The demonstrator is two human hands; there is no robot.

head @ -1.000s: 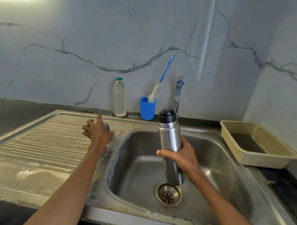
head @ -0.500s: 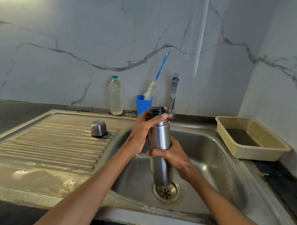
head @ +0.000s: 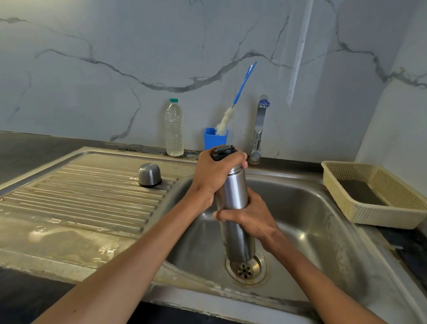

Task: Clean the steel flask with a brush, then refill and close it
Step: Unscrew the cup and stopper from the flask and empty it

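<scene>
The dark tabletop (head: 24,158) carries a steel sink (head: 326,242), a plastic bottle (head: 174,128), a blue cup (head: 214,139) and a cream basket (head: 377,196); a steel cap (head: 149,174) stands on the drainboard (head: 83,200)

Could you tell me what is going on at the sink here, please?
A person holds a steel flask upright over the sink. The right hand grips its body; the left hand wraps round the black stopper on top. The steel cap sits on the drainboard. The brush stands in its blue cup.

black stopper (head: 223,151) mostly hidden under left hand (head: 213,175), flask wording unreadable
</scene>
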